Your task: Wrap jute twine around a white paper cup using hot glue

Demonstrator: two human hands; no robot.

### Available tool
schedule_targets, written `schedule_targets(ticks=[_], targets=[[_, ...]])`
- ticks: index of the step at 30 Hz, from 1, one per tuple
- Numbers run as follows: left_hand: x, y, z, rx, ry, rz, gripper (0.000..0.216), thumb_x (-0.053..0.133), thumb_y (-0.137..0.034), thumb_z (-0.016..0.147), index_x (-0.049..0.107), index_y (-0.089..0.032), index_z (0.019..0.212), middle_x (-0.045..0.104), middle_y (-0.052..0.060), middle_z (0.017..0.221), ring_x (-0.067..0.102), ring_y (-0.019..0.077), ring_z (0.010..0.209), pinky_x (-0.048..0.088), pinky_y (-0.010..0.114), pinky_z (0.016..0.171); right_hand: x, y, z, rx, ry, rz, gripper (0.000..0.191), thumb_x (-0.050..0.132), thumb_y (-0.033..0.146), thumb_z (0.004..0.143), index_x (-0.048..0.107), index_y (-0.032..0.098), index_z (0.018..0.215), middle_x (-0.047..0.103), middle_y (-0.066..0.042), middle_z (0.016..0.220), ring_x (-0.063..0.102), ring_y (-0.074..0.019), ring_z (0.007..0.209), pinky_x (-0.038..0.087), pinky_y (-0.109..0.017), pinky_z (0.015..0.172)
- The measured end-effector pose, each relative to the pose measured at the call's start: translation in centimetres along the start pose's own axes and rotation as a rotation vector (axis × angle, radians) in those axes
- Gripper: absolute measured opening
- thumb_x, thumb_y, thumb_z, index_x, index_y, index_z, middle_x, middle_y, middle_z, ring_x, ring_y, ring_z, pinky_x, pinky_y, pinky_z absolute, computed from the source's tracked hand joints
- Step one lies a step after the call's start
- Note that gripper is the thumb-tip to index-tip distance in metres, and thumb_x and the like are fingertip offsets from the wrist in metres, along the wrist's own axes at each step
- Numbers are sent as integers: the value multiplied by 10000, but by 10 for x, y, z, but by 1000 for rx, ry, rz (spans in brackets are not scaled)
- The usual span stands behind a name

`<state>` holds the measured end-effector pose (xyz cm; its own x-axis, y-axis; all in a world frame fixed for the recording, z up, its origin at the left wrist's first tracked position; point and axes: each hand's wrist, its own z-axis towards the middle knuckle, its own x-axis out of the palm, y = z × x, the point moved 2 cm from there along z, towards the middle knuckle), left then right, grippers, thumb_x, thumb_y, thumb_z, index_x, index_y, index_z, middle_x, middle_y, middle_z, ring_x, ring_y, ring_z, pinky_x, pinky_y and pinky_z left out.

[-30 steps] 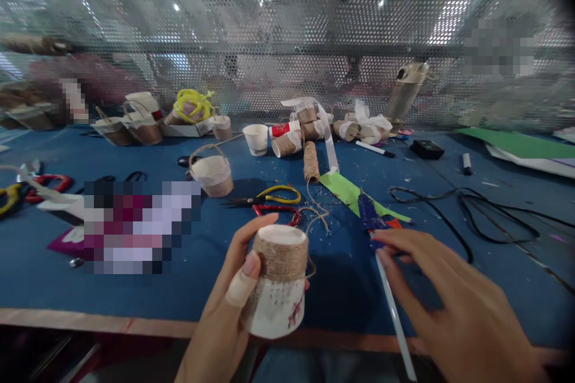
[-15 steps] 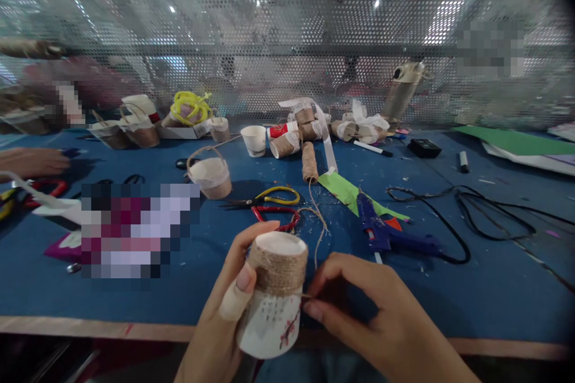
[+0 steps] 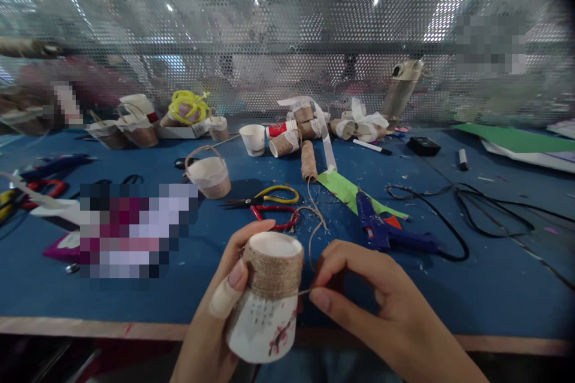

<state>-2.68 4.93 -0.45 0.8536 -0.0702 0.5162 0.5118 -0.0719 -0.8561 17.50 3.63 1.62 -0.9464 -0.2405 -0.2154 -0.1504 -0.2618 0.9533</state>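
A white paper cup (image 3: 263, 332) with a printed red blossom branch leans in my left hand (image 3: 224, 293), whose fingers wrap round its side; the thumb has a pale bandage. Rows of brown twine (image 3: 275, 272) circle the upper half of the cup. My right hand (image 3: 363, 293) pinches the loose strand between thumb and forefinger, just right of the cup. From there the strand runs up to a twine spool (image 3: 309, 161) lying on the table. Beyond the cup lie scissors (image 3: 274, 215) with one yellow and one red handle.
A blue glue gun (image 3: 381, 230) with a black cord lies right of my hands, beside a green strip (image 3: 341, 188). A twine-handled cup basket (image 3: 211, 178) stands left of the scissors. More wrapped cups line the back by a perforated metal screen (image 3: 269, 24).
The cup has shifted slightly left and tilted a little more. My right hand has drawn slightly away, with more strand showing between it and the cup. Another person's hand at far left has gone.
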Motion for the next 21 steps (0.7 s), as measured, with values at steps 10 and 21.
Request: schedule_targets(ticks=[10,21], targets=[[7,-2,-2,-30,72,-28,456,938,-570,888,871,-274,1228,891,56,912,843,239,698,695,275,632,4,3,0,-15,-21,-43,150,740,219,1011,692,248,872,746,66,866,663,-98,801,510,-196,743],[9,1,-4,-15,45,67,579,936,-684,846,878,-322,1295,907,70,1196,865,278,1038,685,268,887,5,-1,0,-13,-92,-73,149,740,232,995,678,246,859,706,74,802,645,-86,737,497,-181,696]])
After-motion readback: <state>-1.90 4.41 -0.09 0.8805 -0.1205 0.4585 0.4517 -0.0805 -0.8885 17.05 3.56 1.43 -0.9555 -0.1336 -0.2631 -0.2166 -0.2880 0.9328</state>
